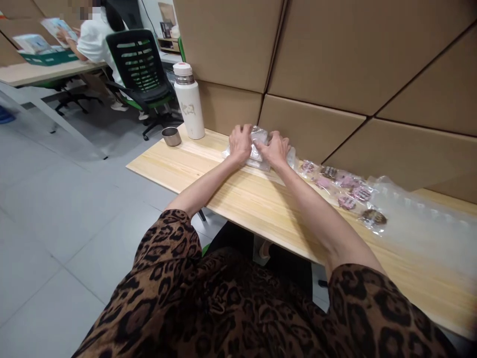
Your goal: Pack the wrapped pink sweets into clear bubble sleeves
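Note:
Both arms reach forward across the narrow wooden table (pixel 223 179) to a small pile of clear plastic bags (pixel 260 135) by the cardboard boxes. My left hand (pixel 241 143) has its fingers curled over the left side of the pile. On the right side, my right hand (pixel 276 148) grips the bags with thumb and fingers bent inward. Crinkled plastic shows between the hands and past both of them; what lies under the fingers is hidden. Just right of my right hand lie several clear packets (pixel 348 182) with pink and brown round pieces inside.
A white bottle (pixel 190 107) and a metal cup (pixel 172 136) stand at the table's left end. Translucent plastic sheeting (pixel 421 223) covers the right part. Stacked cardboard boxes (pixel 316 54) wall the far edge. Beyond the left end are an office chair (pixel 139 69) and a seated person (pixel 99 40).

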`<state>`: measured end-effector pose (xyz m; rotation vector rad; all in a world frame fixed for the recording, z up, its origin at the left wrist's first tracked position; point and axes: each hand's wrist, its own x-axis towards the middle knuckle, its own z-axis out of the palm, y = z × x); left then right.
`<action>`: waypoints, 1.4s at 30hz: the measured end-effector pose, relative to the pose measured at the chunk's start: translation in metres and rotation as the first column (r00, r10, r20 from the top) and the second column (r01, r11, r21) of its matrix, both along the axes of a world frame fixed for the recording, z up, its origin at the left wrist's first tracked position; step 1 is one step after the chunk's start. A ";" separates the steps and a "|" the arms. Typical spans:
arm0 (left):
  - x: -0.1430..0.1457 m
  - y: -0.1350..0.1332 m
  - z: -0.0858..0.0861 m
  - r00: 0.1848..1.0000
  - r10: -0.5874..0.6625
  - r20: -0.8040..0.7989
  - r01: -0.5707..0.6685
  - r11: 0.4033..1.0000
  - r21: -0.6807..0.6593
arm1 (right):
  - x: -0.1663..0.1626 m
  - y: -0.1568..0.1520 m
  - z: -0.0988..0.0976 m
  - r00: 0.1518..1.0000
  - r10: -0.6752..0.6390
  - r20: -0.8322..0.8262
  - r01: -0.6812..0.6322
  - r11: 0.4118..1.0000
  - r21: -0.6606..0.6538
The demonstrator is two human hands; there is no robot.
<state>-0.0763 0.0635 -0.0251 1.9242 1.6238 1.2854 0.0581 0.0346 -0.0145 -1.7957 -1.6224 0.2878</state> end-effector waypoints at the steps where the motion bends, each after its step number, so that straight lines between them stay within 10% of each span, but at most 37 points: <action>1: 0.000 0.001 -0.003 0.996 -0.069 -0.057 0.071 0.997 0.037 | -0.001 0.001 -0.002 0.999 0.001 0.046 -0.002 1.000 0.013; 6: -0.001 0.005 -0.016 0.860 -0.456 -0.228 0.467 0.884 -0.010 | 0.003 0.002 -0.007 0.972 0.152 0.180 -0.144 0.988 -0.057; 12: -0.004 -0.002 -0.012 0.786 -0.348 -0.512 0.326 0.936 -0.136 | 0.070 -0.025 0.015 0.944 0.277 0.181 -0.299 0.948 0.109; 18: 0.001 -0.003 0.000 0.711 -0.296 -0.638 0.206 0.955 -0.213 | 0.207 -0.108 0.030 0.987 -0.028 0.159 0.000 0.985 0.174; 25: 0.005 -0.006 0.018 0.604 -0.251 -0.757 0.039 0.957 -0.286 | 0.317 -0.194 -0.018 0.941 -0.336 0.044 0.330 0.938 0.107; 42: -0.004 -0.010 0.041 0.631 -0.248 -0.736 0.110 0.967 -0.231 | 0.296 -0.300 -0.045 0.954 -0.030 0.298 0.049 0.997 -0.058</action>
